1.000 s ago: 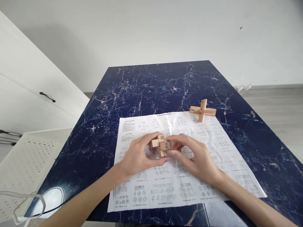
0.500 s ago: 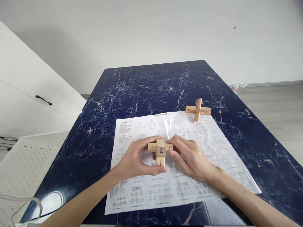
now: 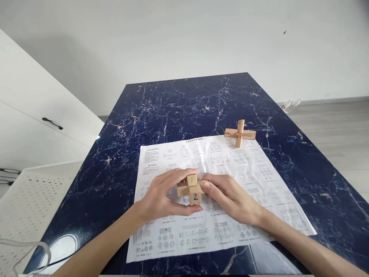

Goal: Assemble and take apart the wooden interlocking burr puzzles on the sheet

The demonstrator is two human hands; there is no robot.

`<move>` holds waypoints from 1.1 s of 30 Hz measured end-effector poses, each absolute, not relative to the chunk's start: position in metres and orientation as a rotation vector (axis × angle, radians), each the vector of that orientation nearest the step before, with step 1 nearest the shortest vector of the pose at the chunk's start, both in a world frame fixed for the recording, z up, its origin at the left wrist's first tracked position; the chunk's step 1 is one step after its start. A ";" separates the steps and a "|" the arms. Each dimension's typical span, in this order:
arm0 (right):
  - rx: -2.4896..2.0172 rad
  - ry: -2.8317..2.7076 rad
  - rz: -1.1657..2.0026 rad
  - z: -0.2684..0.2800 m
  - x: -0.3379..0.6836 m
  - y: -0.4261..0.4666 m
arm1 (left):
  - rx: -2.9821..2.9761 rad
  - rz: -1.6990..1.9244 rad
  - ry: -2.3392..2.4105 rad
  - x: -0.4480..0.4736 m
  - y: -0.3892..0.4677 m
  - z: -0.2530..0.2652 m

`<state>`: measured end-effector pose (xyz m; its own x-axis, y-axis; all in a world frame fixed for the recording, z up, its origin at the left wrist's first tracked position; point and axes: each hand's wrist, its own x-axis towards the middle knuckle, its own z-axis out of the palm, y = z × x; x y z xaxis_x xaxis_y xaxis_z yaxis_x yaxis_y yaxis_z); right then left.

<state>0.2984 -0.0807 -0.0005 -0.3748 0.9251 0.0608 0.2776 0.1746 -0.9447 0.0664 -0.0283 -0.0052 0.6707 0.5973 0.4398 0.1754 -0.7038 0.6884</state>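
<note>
A wooden burr puzzle (image 3: 195,197) of crossing blocks, marked with handwritten 1 and 2, is held above the printed sheet. My left hand (image 3: 161,192) grips it from the left, thumb at its near end and fingers at its far end. With thumb and fingers closed, my right hand (image 3: 230,196) pinches the block on its right side, covering that end. Beyond my hands, a second wooden cross piece (image 3: 240,134) with a written 3 stands at the far right corner of the sheet; neither hand touches it.
A creased paper sheet (image 3: 170,248) with printed diagrams lies on the dark blue marbled table (image 3: 173,104). At the left stand a white cabinet (image 3: 34,100) and a white perforated panel (image 3: 37,192). A pale cable (image 3: 25,243) hangs at the lower left.
The burr puzzle has tilted in my hands, so its block marked 2 now faces more toward me and sits lower. My right fingers have shifted slightly left, covering the 3.
</note>
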 end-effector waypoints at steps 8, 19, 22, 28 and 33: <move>-1.136 -1.290 1.520 -0.002 0.301 -0.074 | 2.079 0.701 0.855 0.066 -0.025 -0.005; -0.954 -0.536 1.666 -0.014 0.323 -0.053 | 2.027 0.649 0.953 0.073 -0.024 0.001; -0.899 -0.622 1.621 -0.019 0.327 -0.051 | 2.041 0.646 0.953 0.073 -0.024 0.001; -0.862 -0.516 1.720 -0.010 0.321 -0.056 | 2.040 0.638 0.953 0.073 -0.024 0.000; -0.851 -0.672 1.856 -0.002 0.307 -0.066 | 2.044 0.643 0.914 0.075 -0.022 -0.001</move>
